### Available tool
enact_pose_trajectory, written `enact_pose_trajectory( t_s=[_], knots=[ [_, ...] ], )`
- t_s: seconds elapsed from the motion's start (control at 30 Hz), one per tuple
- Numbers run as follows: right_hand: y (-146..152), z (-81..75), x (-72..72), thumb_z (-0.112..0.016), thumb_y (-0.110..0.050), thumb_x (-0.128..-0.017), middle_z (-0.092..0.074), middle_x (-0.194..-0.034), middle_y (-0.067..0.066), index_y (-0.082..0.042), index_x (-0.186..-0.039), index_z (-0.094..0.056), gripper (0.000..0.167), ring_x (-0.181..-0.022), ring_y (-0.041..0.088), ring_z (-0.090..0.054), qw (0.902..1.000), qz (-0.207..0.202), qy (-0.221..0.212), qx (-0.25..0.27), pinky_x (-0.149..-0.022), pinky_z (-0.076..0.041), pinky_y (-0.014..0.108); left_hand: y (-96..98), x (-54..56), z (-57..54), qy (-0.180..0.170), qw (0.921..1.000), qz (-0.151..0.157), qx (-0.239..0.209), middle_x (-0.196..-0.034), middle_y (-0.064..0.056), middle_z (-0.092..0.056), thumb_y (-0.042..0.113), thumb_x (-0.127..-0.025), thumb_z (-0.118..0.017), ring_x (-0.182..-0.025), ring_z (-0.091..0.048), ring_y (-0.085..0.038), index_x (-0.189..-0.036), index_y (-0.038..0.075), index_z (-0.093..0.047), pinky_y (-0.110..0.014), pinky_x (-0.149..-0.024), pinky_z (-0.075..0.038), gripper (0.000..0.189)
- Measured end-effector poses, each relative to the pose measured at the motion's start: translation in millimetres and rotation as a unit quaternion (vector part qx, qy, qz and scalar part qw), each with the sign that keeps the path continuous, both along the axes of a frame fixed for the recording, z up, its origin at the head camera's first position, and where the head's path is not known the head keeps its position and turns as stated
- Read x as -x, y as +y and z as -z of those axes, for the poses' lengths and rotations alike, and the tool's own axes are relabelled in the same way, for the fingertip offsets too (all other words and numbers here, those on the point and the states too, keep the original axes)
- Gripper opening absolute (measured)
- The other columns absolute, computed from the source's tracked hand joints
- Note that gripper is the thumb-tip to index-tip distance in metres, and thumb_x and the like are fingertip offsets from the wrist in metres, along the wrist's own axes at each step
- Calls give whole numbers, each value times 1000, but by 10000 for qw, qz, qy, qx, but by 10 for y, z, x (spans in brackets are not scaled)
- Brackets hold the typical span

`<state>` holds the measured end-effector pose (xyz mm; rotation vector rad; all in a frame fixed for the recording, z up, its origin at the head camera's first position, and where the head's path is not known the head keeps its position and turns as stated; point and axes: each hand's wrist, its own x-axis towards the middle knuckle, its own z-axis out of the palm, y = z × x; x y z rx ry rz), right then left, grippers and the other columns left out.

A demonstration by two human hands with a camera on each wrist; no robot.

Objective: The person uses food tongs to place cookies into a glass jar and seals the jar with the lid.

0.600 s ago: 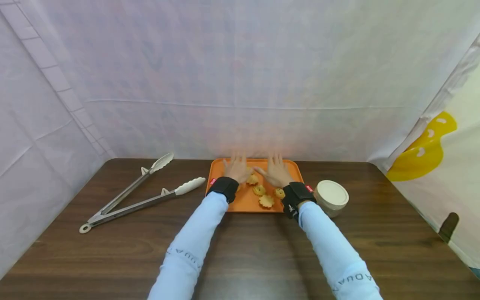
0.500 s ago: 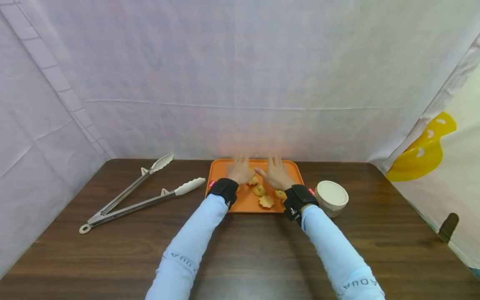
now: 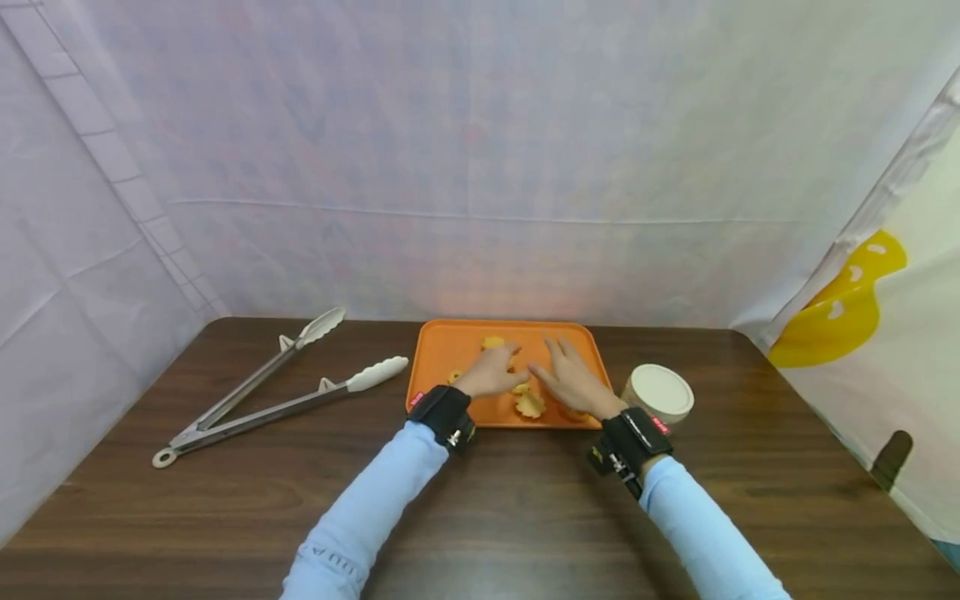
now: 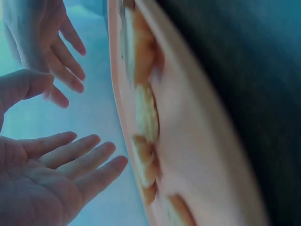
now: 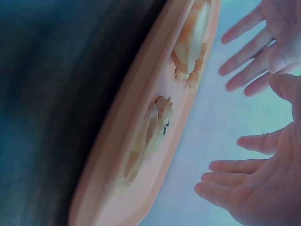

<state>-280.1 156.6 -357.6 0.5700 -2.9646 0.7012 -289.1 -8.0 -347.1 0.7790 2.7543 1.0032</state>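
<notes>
The orange tray (image 3: 450, 340) lies near the far edge of the table (image 3: 510, 508), and several cookies (image 3: 530, 405) are resting on it; the hands cover some of them in part. The left hand (image 3: 491, 372) and the right hand (image 3: 573, 375) are both over the tray, near each other. The wrist views show the fingers of both hands loosely straight and a little spread, holding nothing, and apart from the cookies which these views show.

In my judgement, the work over the cookies should be done lightly. The fingers should come down gently and take a cookie by its sides, because the wavy edge looks thin and may break under a hard press. One hand at a time would be safer, since the two thumbs are close and could knock each other. The right wrist is near the white lidded bowl (image 3: 660, 390), so this arm should not swing outward. The tongs (image 3: 273, 414), lying spread at the left, are well apart from both hands.
</notes>
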Motion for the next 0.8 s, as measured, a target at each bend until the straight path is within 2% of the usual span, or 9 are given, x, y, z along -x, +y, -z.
enact_pose_trajectory(
  t_s=[0.07, 0.13, 0.27, 0.43, 0.6, 0.73, 0.8],
  knots=[
    [30, 17, -52, -41, -33, -94, -26, -135, 34, 8, -136, -24, 61, -125, 43, -27, 9999, -40, 79, 110, -98, -26, 51, 10, -49, 24, -48, 9997, 138, -171, -126, -22, -47, 15, -87, -53, -106, -52, -30, -130, -6, -37, -37, -87, -43, 51],
    [56, 26, -109, -43, -32, -94, -31, -132, 33, 9, -134, -27, 60, -122, 42, -32, 9996, -100, 235, 155, -96, -30, 51, 29, -87, 45, -51, 9991, 236, -334, -128, -21, -46, 14, -86, -54, -113, -48, -31, -130, -6, -38, -38, -90, -41, 50],
    [108, 19, -229, -48, -30, -92, -36, -129, 31, 8, -132, -32, 58, -116, 42, -39, 9980, -219, 535, 241, -91, -36, 50, 92, -144, 68, 68, 9979, 432, -480, -125, -21, -49, 9, -82, -59, -110, -51, -32, -127, -7, -41, -38, -89, -42, 51],
    [192, -34, -375, -56, -26, -88, -41, -125, 30, 7, -129, -36, 56, -110, 41, -45, 9949, -325, 941, 156, -85, -40, 49, 189, -225, 74, -11, 9947, 755, -692, -121, -23, -50, 4, -78, -63, -108, -52, -32, -126, -9, -40, -37, -88, -43, 54],
    [330, -117, -515, -60, -23, -85, -42, -122, 28, 5, -128, -39, 56, -108, 41, -45, 9907, -267, 1334, 101, -84, -40, 50, 313, -292, 82, -115, 9948, 799, -628, -123, -18, -50, 9, -80, -65, -111, -50, -28, -128, -4, -40, -32, -88, -42, 56],
    [458, -144, -627, -63, -20, -83, -43, -121, 28, 6, -126, -41, 55, -107, 40, -45, 9852, -193, 1705, 35, -82, -41, 49, 418, -344, 104, -141, 9928, 901, -770, -122, -19, -51, 11, -81, -65, -110, -50, -28, -127, -5, -41, -32, -88, -43, 55],
    [520, -145, -679, -65, -18, -82, -43, -121, 29, 8, -125, -42, 55, -100, 38, -49, 9819, -177, 1883, -23, -77, -44, 45, 472, -373, 117, -105, 9922, 947, -807, -121, -19, -52, 12, -81, -65, -109, -51, -28, -126, -5, -41, -30, -87, -43, 54]
  ],
)
